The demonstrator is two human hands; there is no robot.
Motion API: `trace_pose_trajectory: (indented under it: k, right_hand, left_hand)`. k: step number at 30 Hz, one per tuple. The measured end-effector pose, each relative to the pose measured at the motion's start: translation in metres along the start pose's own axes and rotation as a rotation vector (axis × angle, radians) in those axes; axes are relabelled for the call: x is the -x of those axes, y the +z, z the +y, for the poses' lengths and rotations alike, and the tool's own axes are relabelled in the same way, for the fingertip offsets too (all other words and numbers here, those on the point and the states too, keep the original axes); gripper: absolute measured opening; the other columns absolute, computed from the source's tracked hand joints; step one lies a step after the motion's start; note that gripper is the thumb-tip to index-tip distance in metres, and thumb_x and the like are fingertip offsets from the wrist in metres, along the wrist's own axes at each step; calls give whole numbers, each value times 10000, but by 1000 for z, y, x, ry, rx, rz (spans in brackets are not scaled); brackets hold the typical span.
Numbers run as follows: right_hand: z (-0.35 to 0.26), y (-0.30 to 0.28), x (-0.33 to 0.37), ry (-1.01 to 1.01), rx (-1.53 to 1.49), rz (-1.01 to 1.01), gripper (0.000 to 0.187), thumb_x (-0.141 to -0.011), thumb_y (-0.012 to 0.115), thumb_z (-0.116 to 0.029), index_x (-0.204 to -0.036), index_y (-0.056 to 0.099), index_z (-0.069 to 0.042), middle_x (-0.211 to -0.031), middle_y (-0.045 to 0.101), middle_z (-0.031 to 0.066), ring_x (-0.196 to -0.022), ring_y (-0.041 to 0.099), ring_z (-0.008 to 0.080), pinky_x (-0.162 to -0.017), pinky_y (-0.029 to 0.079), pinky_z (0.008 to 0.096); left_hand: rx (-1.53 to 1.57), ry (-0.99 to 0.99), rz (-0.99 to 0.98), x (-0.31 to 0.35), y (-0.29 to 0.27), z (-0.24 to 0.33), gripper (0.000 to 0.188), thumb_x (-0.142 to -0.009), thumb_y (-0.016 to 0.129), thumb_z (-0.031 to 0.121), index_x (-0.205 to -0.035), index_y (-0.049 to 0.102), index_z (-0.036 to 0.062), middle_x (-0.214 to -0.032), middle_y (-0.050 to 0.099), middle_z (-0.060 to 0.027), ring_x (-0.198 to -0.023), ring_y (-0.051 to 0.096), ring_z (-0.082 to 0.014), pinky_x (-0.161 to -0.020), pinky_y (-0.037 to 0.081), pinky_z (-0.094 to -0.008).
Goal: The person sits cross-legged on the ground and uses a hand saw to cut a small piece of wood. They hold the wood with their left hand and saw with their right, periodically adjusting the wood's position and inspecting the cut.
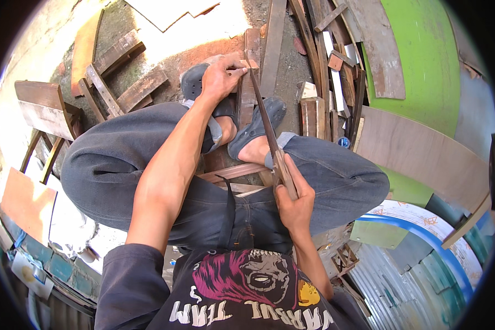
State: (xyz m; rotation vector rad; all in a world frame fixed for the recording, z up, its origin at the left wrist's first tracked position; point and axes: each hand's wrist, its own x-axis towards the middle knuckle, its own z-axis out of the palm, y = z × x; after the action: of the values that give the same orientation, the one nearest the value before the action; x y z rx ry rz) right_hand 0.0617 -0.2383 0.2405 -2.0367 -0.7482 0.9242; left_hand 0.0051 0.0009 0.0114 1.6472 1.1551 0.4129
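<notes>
My right hand (296,206) is closed round the wooden handle (285,179) of a handsaw. The saw's long, dark blade (263,113) points away from me, its far end beside a small reddish wood piece (251,64). My left hand (221,77) grips that piece, thumb and fingers closed about it, on top of a narrow wooden plank (246,102). This plank lies between my feet, which wear dark clogs (258,127). Whether the teeth touch the wood piece is too fine to tell.
Wood offcuts (143,88) lie on the ground at the left, near a small wooden stool (47,110). Long strips of wood (313,49) are heaped at the right. Beyond them are a green panel (423,55) and a curved plywood sheet (418,148).
</notes>
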Motion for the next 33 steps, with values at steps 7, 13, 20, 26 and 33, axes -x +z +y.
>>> trace_pose_trajectory:
  k: [7,13,20,26,33]
  right_hand:
    - [11,43,-147,59,177,49,576,-841,572,-64,-1412,566,12,-1191,714,250,-989,662,130,-887,505,275]
    - [-14,0,-19,10,17,-30,553,-841,560,27,-1393,557,66,-1308,658,256,-1289,601,235,-1069,450,326]
    - [-8,29,-138,258,84,-63,558,-836,580,-23,-1388,564,53,-1258,676,268,-1221,646,229,-1023,478,323]
    - [-28,-12,-29,171,20,-68,559,-828,536,17,-1384,575,53,-1304,670,230,-1251,631,258,-1064,448,328]
    - [-14,18,-152,273,142,-106,554,-851,574,-82,-1391,571,42,-1039,748,249,-855,700,209,-782,530,363]
  left_hand:
    - [32,-60,-63,2,7,30,250,-872,776,324,-1023,795,126,-970,772,-110,-922,736,-281,-830,555,-376]
    - [-18,-57,-13,1,-9,5,267,-868,772,360,-1024,797,145,-1015,765,-101,-955,729,-286,-845,548,-382]
    - [-59,-72,-47,7,5,31,284,-856,758,421,-1022,796,194,-1006,762,-108,-971,717,-309,-851,535,-414]
    - [-77,-90,-25,7,-11,18,275,-856,761,423,-1019,800,204,-994,757,-112,-981,712,-307,-853,533,-418]
    - [-75,-62,-24,3,6,34,237,-841,759,408,-985,786,222,-1038,750,-118,-1010,699,-350,-856,532,-441]
